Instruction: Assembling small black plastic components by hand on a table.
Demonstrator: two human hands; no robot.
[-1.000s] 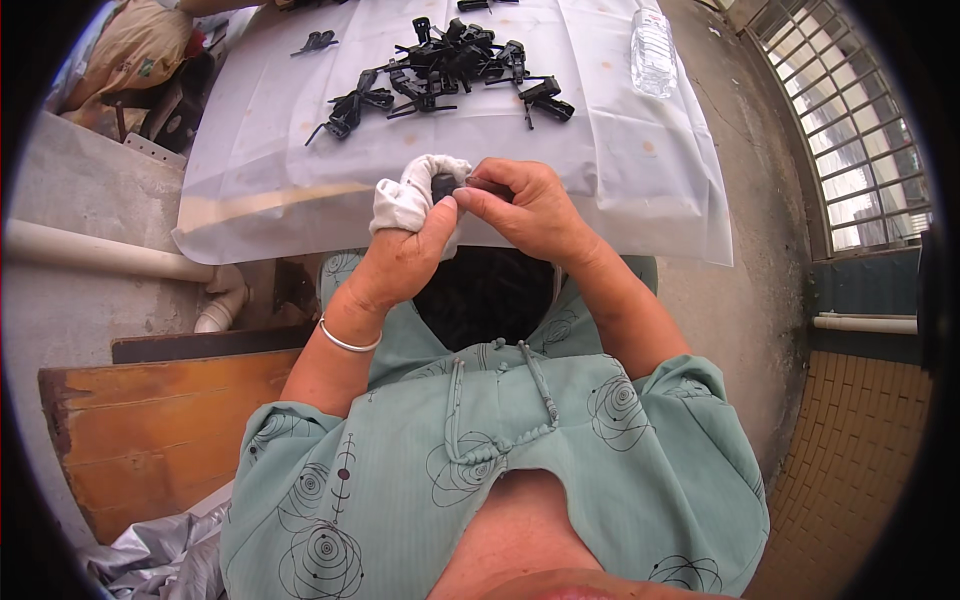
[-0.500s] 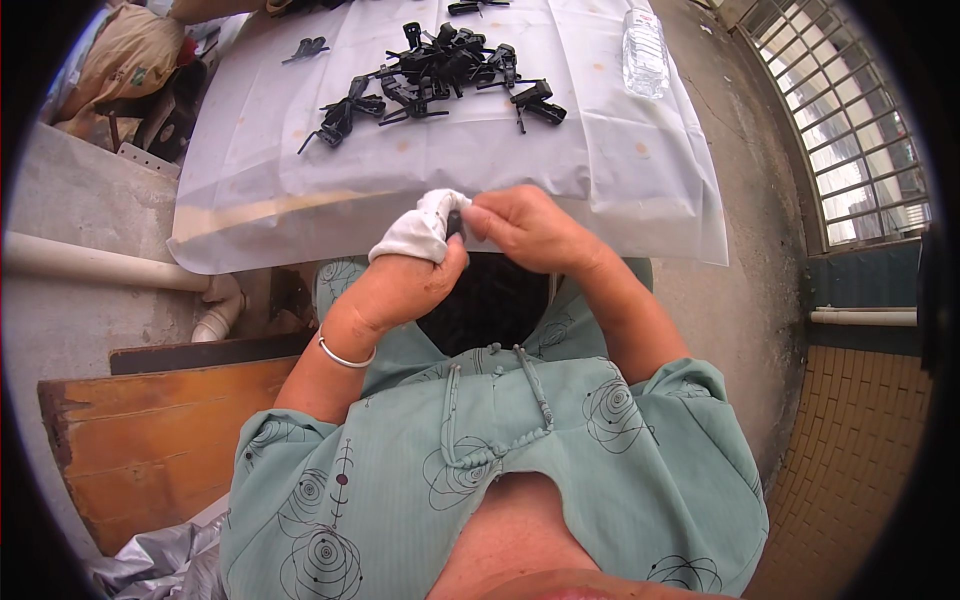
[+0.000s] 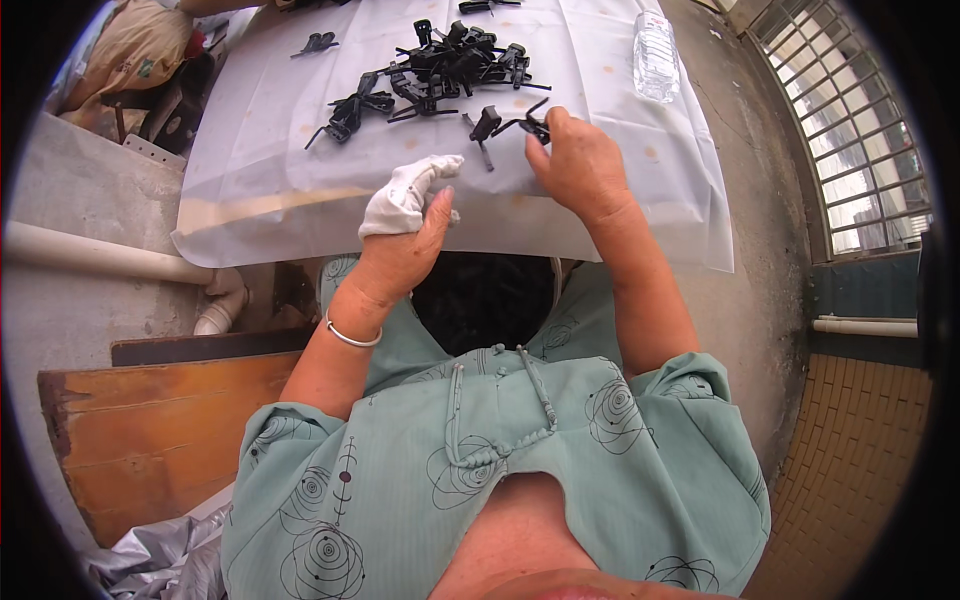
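Observation:
My left hand [image 3: 405,215] is raised over the near edge of the covered table, its fingers wrapped in a white glove [image 3: 393,200] and its thumb bare. Thumb and fingers stand apart with nothing seen between them. Farther right, my right hand [image 3: 583,165] reaches over the table, thumb and fingers closed around a black plastic clip-like part [image 3: 536,127] with thin arms sticking out. Just left of it is a similar black part [image 3: 487,124], slightly blurred. Beyond them lies a heap of such black parts [image 3: 455,62].
A white plastic sheet [image 3: 640,220] covers the table. A clear bottle [image 3: 655,58] lies at the far right, a single black part [image 3: 318,43] at the far left. Between my knees is a dark container [image 3: 485,300] with black contents. A pipe [image 3: 110,255] runs along the left.
My hands have parted. The right one has moved away from me to the black parts on the table; the left has opened, and the dark piece it held is no longer seen there.

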